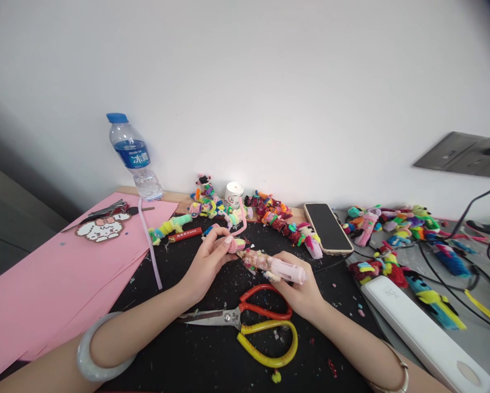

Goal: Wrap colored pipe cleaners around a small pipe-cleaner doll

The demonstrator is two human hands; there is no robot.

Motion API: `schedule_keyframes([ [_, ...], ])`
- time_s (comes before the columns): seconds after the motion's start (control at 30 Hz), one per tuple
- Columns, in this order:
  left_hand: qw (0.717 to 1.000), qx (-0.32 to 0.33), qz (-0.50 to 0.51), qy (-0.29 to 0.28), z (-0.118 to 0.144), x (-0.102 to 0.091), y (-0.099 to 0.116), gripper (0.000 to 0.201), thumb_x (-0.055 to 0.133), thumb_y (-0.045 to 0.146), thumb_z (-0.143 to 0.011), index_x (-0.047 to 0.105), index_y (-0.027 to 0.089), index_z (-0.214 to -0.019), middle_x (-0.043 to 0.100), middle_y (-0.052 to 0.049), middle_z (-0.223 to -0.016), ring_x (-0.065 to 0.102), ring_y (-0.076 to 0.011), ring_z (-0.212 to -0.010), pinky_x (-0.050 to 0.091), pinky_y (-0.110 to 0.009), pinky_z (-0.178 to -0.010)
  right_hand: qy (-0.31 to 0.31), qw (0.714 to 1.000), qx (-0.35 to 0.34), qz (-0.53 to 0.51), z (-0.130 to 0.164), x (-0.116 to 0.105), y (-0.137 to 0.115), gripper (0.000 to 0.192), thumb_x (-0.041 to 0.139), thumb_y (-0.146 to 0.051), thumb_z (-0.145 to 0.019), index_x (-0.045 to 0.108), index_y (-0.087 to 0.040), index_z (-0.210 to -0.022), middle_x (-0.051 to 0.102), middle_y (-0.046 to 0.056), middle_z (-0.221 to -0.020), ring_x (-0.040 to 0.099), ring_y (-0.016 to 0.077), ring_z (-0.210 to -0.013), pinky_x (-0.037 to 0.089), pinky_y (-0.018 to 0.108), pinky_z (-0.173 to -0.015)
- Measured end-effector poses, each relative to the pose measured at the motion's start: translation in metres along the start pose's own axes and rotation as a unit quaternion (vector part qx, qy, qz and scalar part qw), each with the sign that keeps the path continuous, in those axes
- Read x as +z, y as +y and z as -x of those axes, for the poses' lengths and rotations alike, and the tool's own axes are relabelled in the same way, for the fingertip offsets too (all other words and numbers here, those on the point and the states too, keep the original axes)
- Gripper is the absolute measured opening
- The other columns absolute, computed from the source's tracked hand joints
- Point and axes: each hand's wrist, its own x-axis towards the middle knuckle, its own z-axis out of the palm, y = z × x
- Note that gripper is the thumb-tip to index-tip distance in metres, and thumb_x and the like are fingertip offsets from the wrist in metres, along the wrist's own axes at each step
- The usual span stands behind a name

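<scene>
My left hand [214, 259] is closed, pinching a small pink fuzzy pipe-cleaner piece [237, 245] between thumb and fingers. From that piece a pink pipe-cleaner stem [243, 215] rises and bends. My right hand [300, 286] is wrapped round a pale pink pen-shaped tool [285, 269] with a crusted, speckled front. Its tip points left and sits at the pink piece; whether they touch, I cannot tell. Below both hands lie scissors [227, 317] with one red and one yellow handle, blades to the left.
Pink sheets [64, 278] lie left on the black mat [166, 349], with a water bottle [132, 153] behind. A white cup [234, 191] stands at the wall. Colourful pipe-cleaner figures [277, 215], a phone [329, 228], cables and a white bar-shaped device [425, 333] are on the right.
</scene>
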Motion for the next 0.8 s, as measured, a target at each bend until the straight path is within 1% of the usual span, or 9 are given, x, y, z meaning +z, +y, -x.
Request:
schedule_keyframes([
  [0.13,0.999,-0.022,0.037,-0.017,-0.0008,-0.0009,-0.0017,0.008,0.056,0.025,-0.084,0.050,0.023,-0.089,0.053,0.003,-0.077,0.056,-0.0118,-0.082,0.047,-0.026,-0.077,0.007,1.000,0.005,0.000,0.0007,0.0002,0.0003,0.005,0.057,-0.022,-0.077,0.056,-0.018,-0.079,0.056,0.002,-0.069,0.050,0.0143,-0.059,0.039,0.023,-0.052],
  [0.27,0.997,-0.037,0.060,-0.034,-0.0027,-0.0015,-0.0028,0.007,0.055,0.025,-0.084,0.052,0.022,-0.090,0.056,0.001,-0.080,0.057,-0.0130,-0.085,0.047,-0.028,-0.081,0.012,1.000,0.011,-0.006,0.0013,0.0005,0.0004,0.005,0.057,-0.022,-0.078,0.054,-0.018,-0.076,0.055,0.001,-0.067,0.049,0.0140,-0.059,0.038,0.023,-0.051],
  [0.4,0.996,-0.043,0.069,-0.027,-0.0045,-0.0026,-0.0030,0.010,0.058,0.024,-0.083,0.053,0.021,-0.091,0.058,0.001,-0.078,0.058,-0.0110,-0.083,0.047,-0.030,-0.086,0.018,1.000,0.017,-0.012,0.0003,0.0005,0.0007,0.006,0.058,-0.019,-0.077,0.053,-0.018,-0.073,0.054,0.000,-0.065,0.049,0.0132,-0.058,0.036,0.022,-0.050],
  [0.5,0.996,-0.054,0.072,-0.015,-0.0059,-0.0045,-0.0042,0.016,0.063,0.022,-0.080,0.053,0.021,-0.092,0.062,0.001,-0.080,0.059,-0.0101,-0.082,0.047,-0.033,-0.089,0.023,0.999,0.018,-0.025,-0.0003,0.0006,0.0005,0.005,0.058,-0.018,-0.077,0.054,-0.018,-0.074,0.055,0.000,-0.067,0.049,0.0132,-0.059,0.038,0.022,-0.053],
  [0.67,0.995,-0.062,0.082,-0.001,-0.0072,-0.0067,-0.0056,0.021,0.066,0.022,-0.078,0.053,0.021,-0.094,0.066,0.000,-0.086,0.062,-0.0120,-0.087,0.046,-0.035,-0.091,0.027,0.999,0.024,-0.031,-0.0001,0.0009,-0.0005,0.008,0.058,-0.019,-0.078,0.053,-0.018,-0.072,0.054,-0.001,-0.066,0.048,0.0122,-0.058,0.037,0.022,-0.052],
  [0.8,0.993,-0.066,0.096,0.003,-0.0076,-0.0060,-0.0037,0.021,0.065,0.023,-0.078,0.052,0.020,-0.095,0.069,-0.003,-0.093,0.063,-0.0155,-0.096,0.047,-0.033,-0.090,0.015,0.999,0.023,-0.031,-0.0003,0.0006,-0.0012,0.009,0.058,-0.020,-0.078,0.052,-0.018,-0.071,0.053,-0.001,-0.065,0.047,0.0119,-0.056,0.035,0.021,-0.049],
])
